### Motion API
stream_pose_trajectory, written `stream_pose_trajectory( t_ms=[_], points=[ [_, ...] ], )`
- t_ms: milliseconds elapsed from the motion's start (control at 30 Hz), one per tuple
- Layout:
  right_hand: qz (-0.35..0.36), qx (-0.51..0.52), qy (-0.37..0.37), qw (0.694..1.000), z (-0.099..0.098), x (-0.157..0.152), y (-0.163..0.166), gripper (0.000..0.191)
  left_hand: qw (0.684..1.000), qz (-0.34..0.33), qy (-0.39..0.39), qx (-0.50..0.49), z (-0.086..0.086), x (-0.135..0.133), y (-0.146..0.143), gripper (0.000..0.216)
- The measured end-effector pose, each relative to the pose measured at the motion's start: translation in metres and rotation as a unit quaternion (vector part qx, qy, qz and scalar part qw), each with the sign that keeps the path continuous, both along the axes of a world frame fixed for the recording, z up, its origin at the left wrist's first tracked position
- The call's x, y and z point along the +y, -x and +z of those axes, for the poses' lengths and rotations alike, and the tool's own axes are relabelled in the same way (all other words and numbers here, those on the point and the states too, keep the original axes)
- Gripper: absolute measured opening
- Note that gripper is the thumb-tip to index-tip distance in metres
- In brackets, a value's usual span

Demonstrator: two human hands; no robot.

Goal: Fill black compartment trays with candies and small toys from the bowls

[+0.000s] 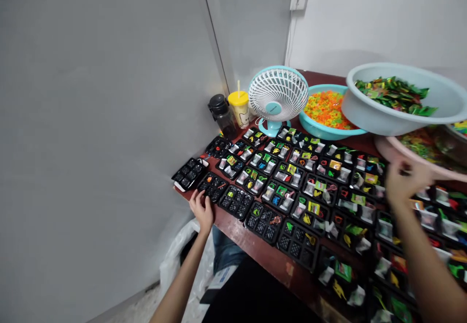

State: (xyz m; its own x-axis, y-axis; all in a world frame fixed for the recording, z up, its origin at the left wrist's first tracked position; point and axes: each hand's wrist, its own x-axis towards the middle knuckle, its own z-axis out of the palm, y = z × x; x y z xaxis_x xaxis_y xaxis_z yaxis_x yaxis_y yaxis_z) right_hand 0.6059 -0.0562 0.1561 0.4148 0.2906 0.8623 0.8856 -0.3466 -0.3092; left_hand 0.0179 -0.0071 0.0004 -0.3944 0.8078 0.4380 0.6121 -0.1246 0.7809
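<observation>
Black trays (238, 203) sit rowed, likely for easy reach; left hand (203, 211) loosely spread, right hand (405, 179) too blurred to tell.

One head-worn camera faces forward and down over the nearby table (233, 226).

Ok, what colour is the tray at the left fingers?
Black; the tray shows best in the head view.

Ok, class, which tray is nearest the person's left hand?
The tray with an orange piece, just right of the empty end tray: the left hand is at its near edge; other trays lie farther off.
</observation>
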Motion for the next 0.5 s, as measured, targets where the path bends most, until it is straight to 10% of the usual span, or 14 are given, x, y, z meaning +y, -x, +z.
stream_pose_trajectory(
  t_ms=[67, 200, 333, 500],
  points=[
    [0.272, -0.048, 0.138, 0.951, -0.01, -0.003, 0.092, 0.023, 1.0, -0.001, -0.002, -0.006, -0.001, 0.001, 0.0, 0.03],
    [0.584, -0.146, 0.369, 0.708, -0.039, 0.005, 0.254, 0.027, 1.0, -0.003, -0.003, -0.007, -0.002, 0.001, 0.0, 0.031],
    [0.577, -0.122, 0.434, 0.681, -0.06, 0.026, 0.328, 0.026, 1.0, 0.001, 0.002, -0.012, 0.0, 0.0, -0.001, 0.032],
    [0.551, -0.085, 0.47, 0.684, -0.053, 0.037, 0.331, 0.018, 1.0, 0.001, 0.0, -0.016, 0.004, -0.001, 0.0, 0.032]
  ],
)
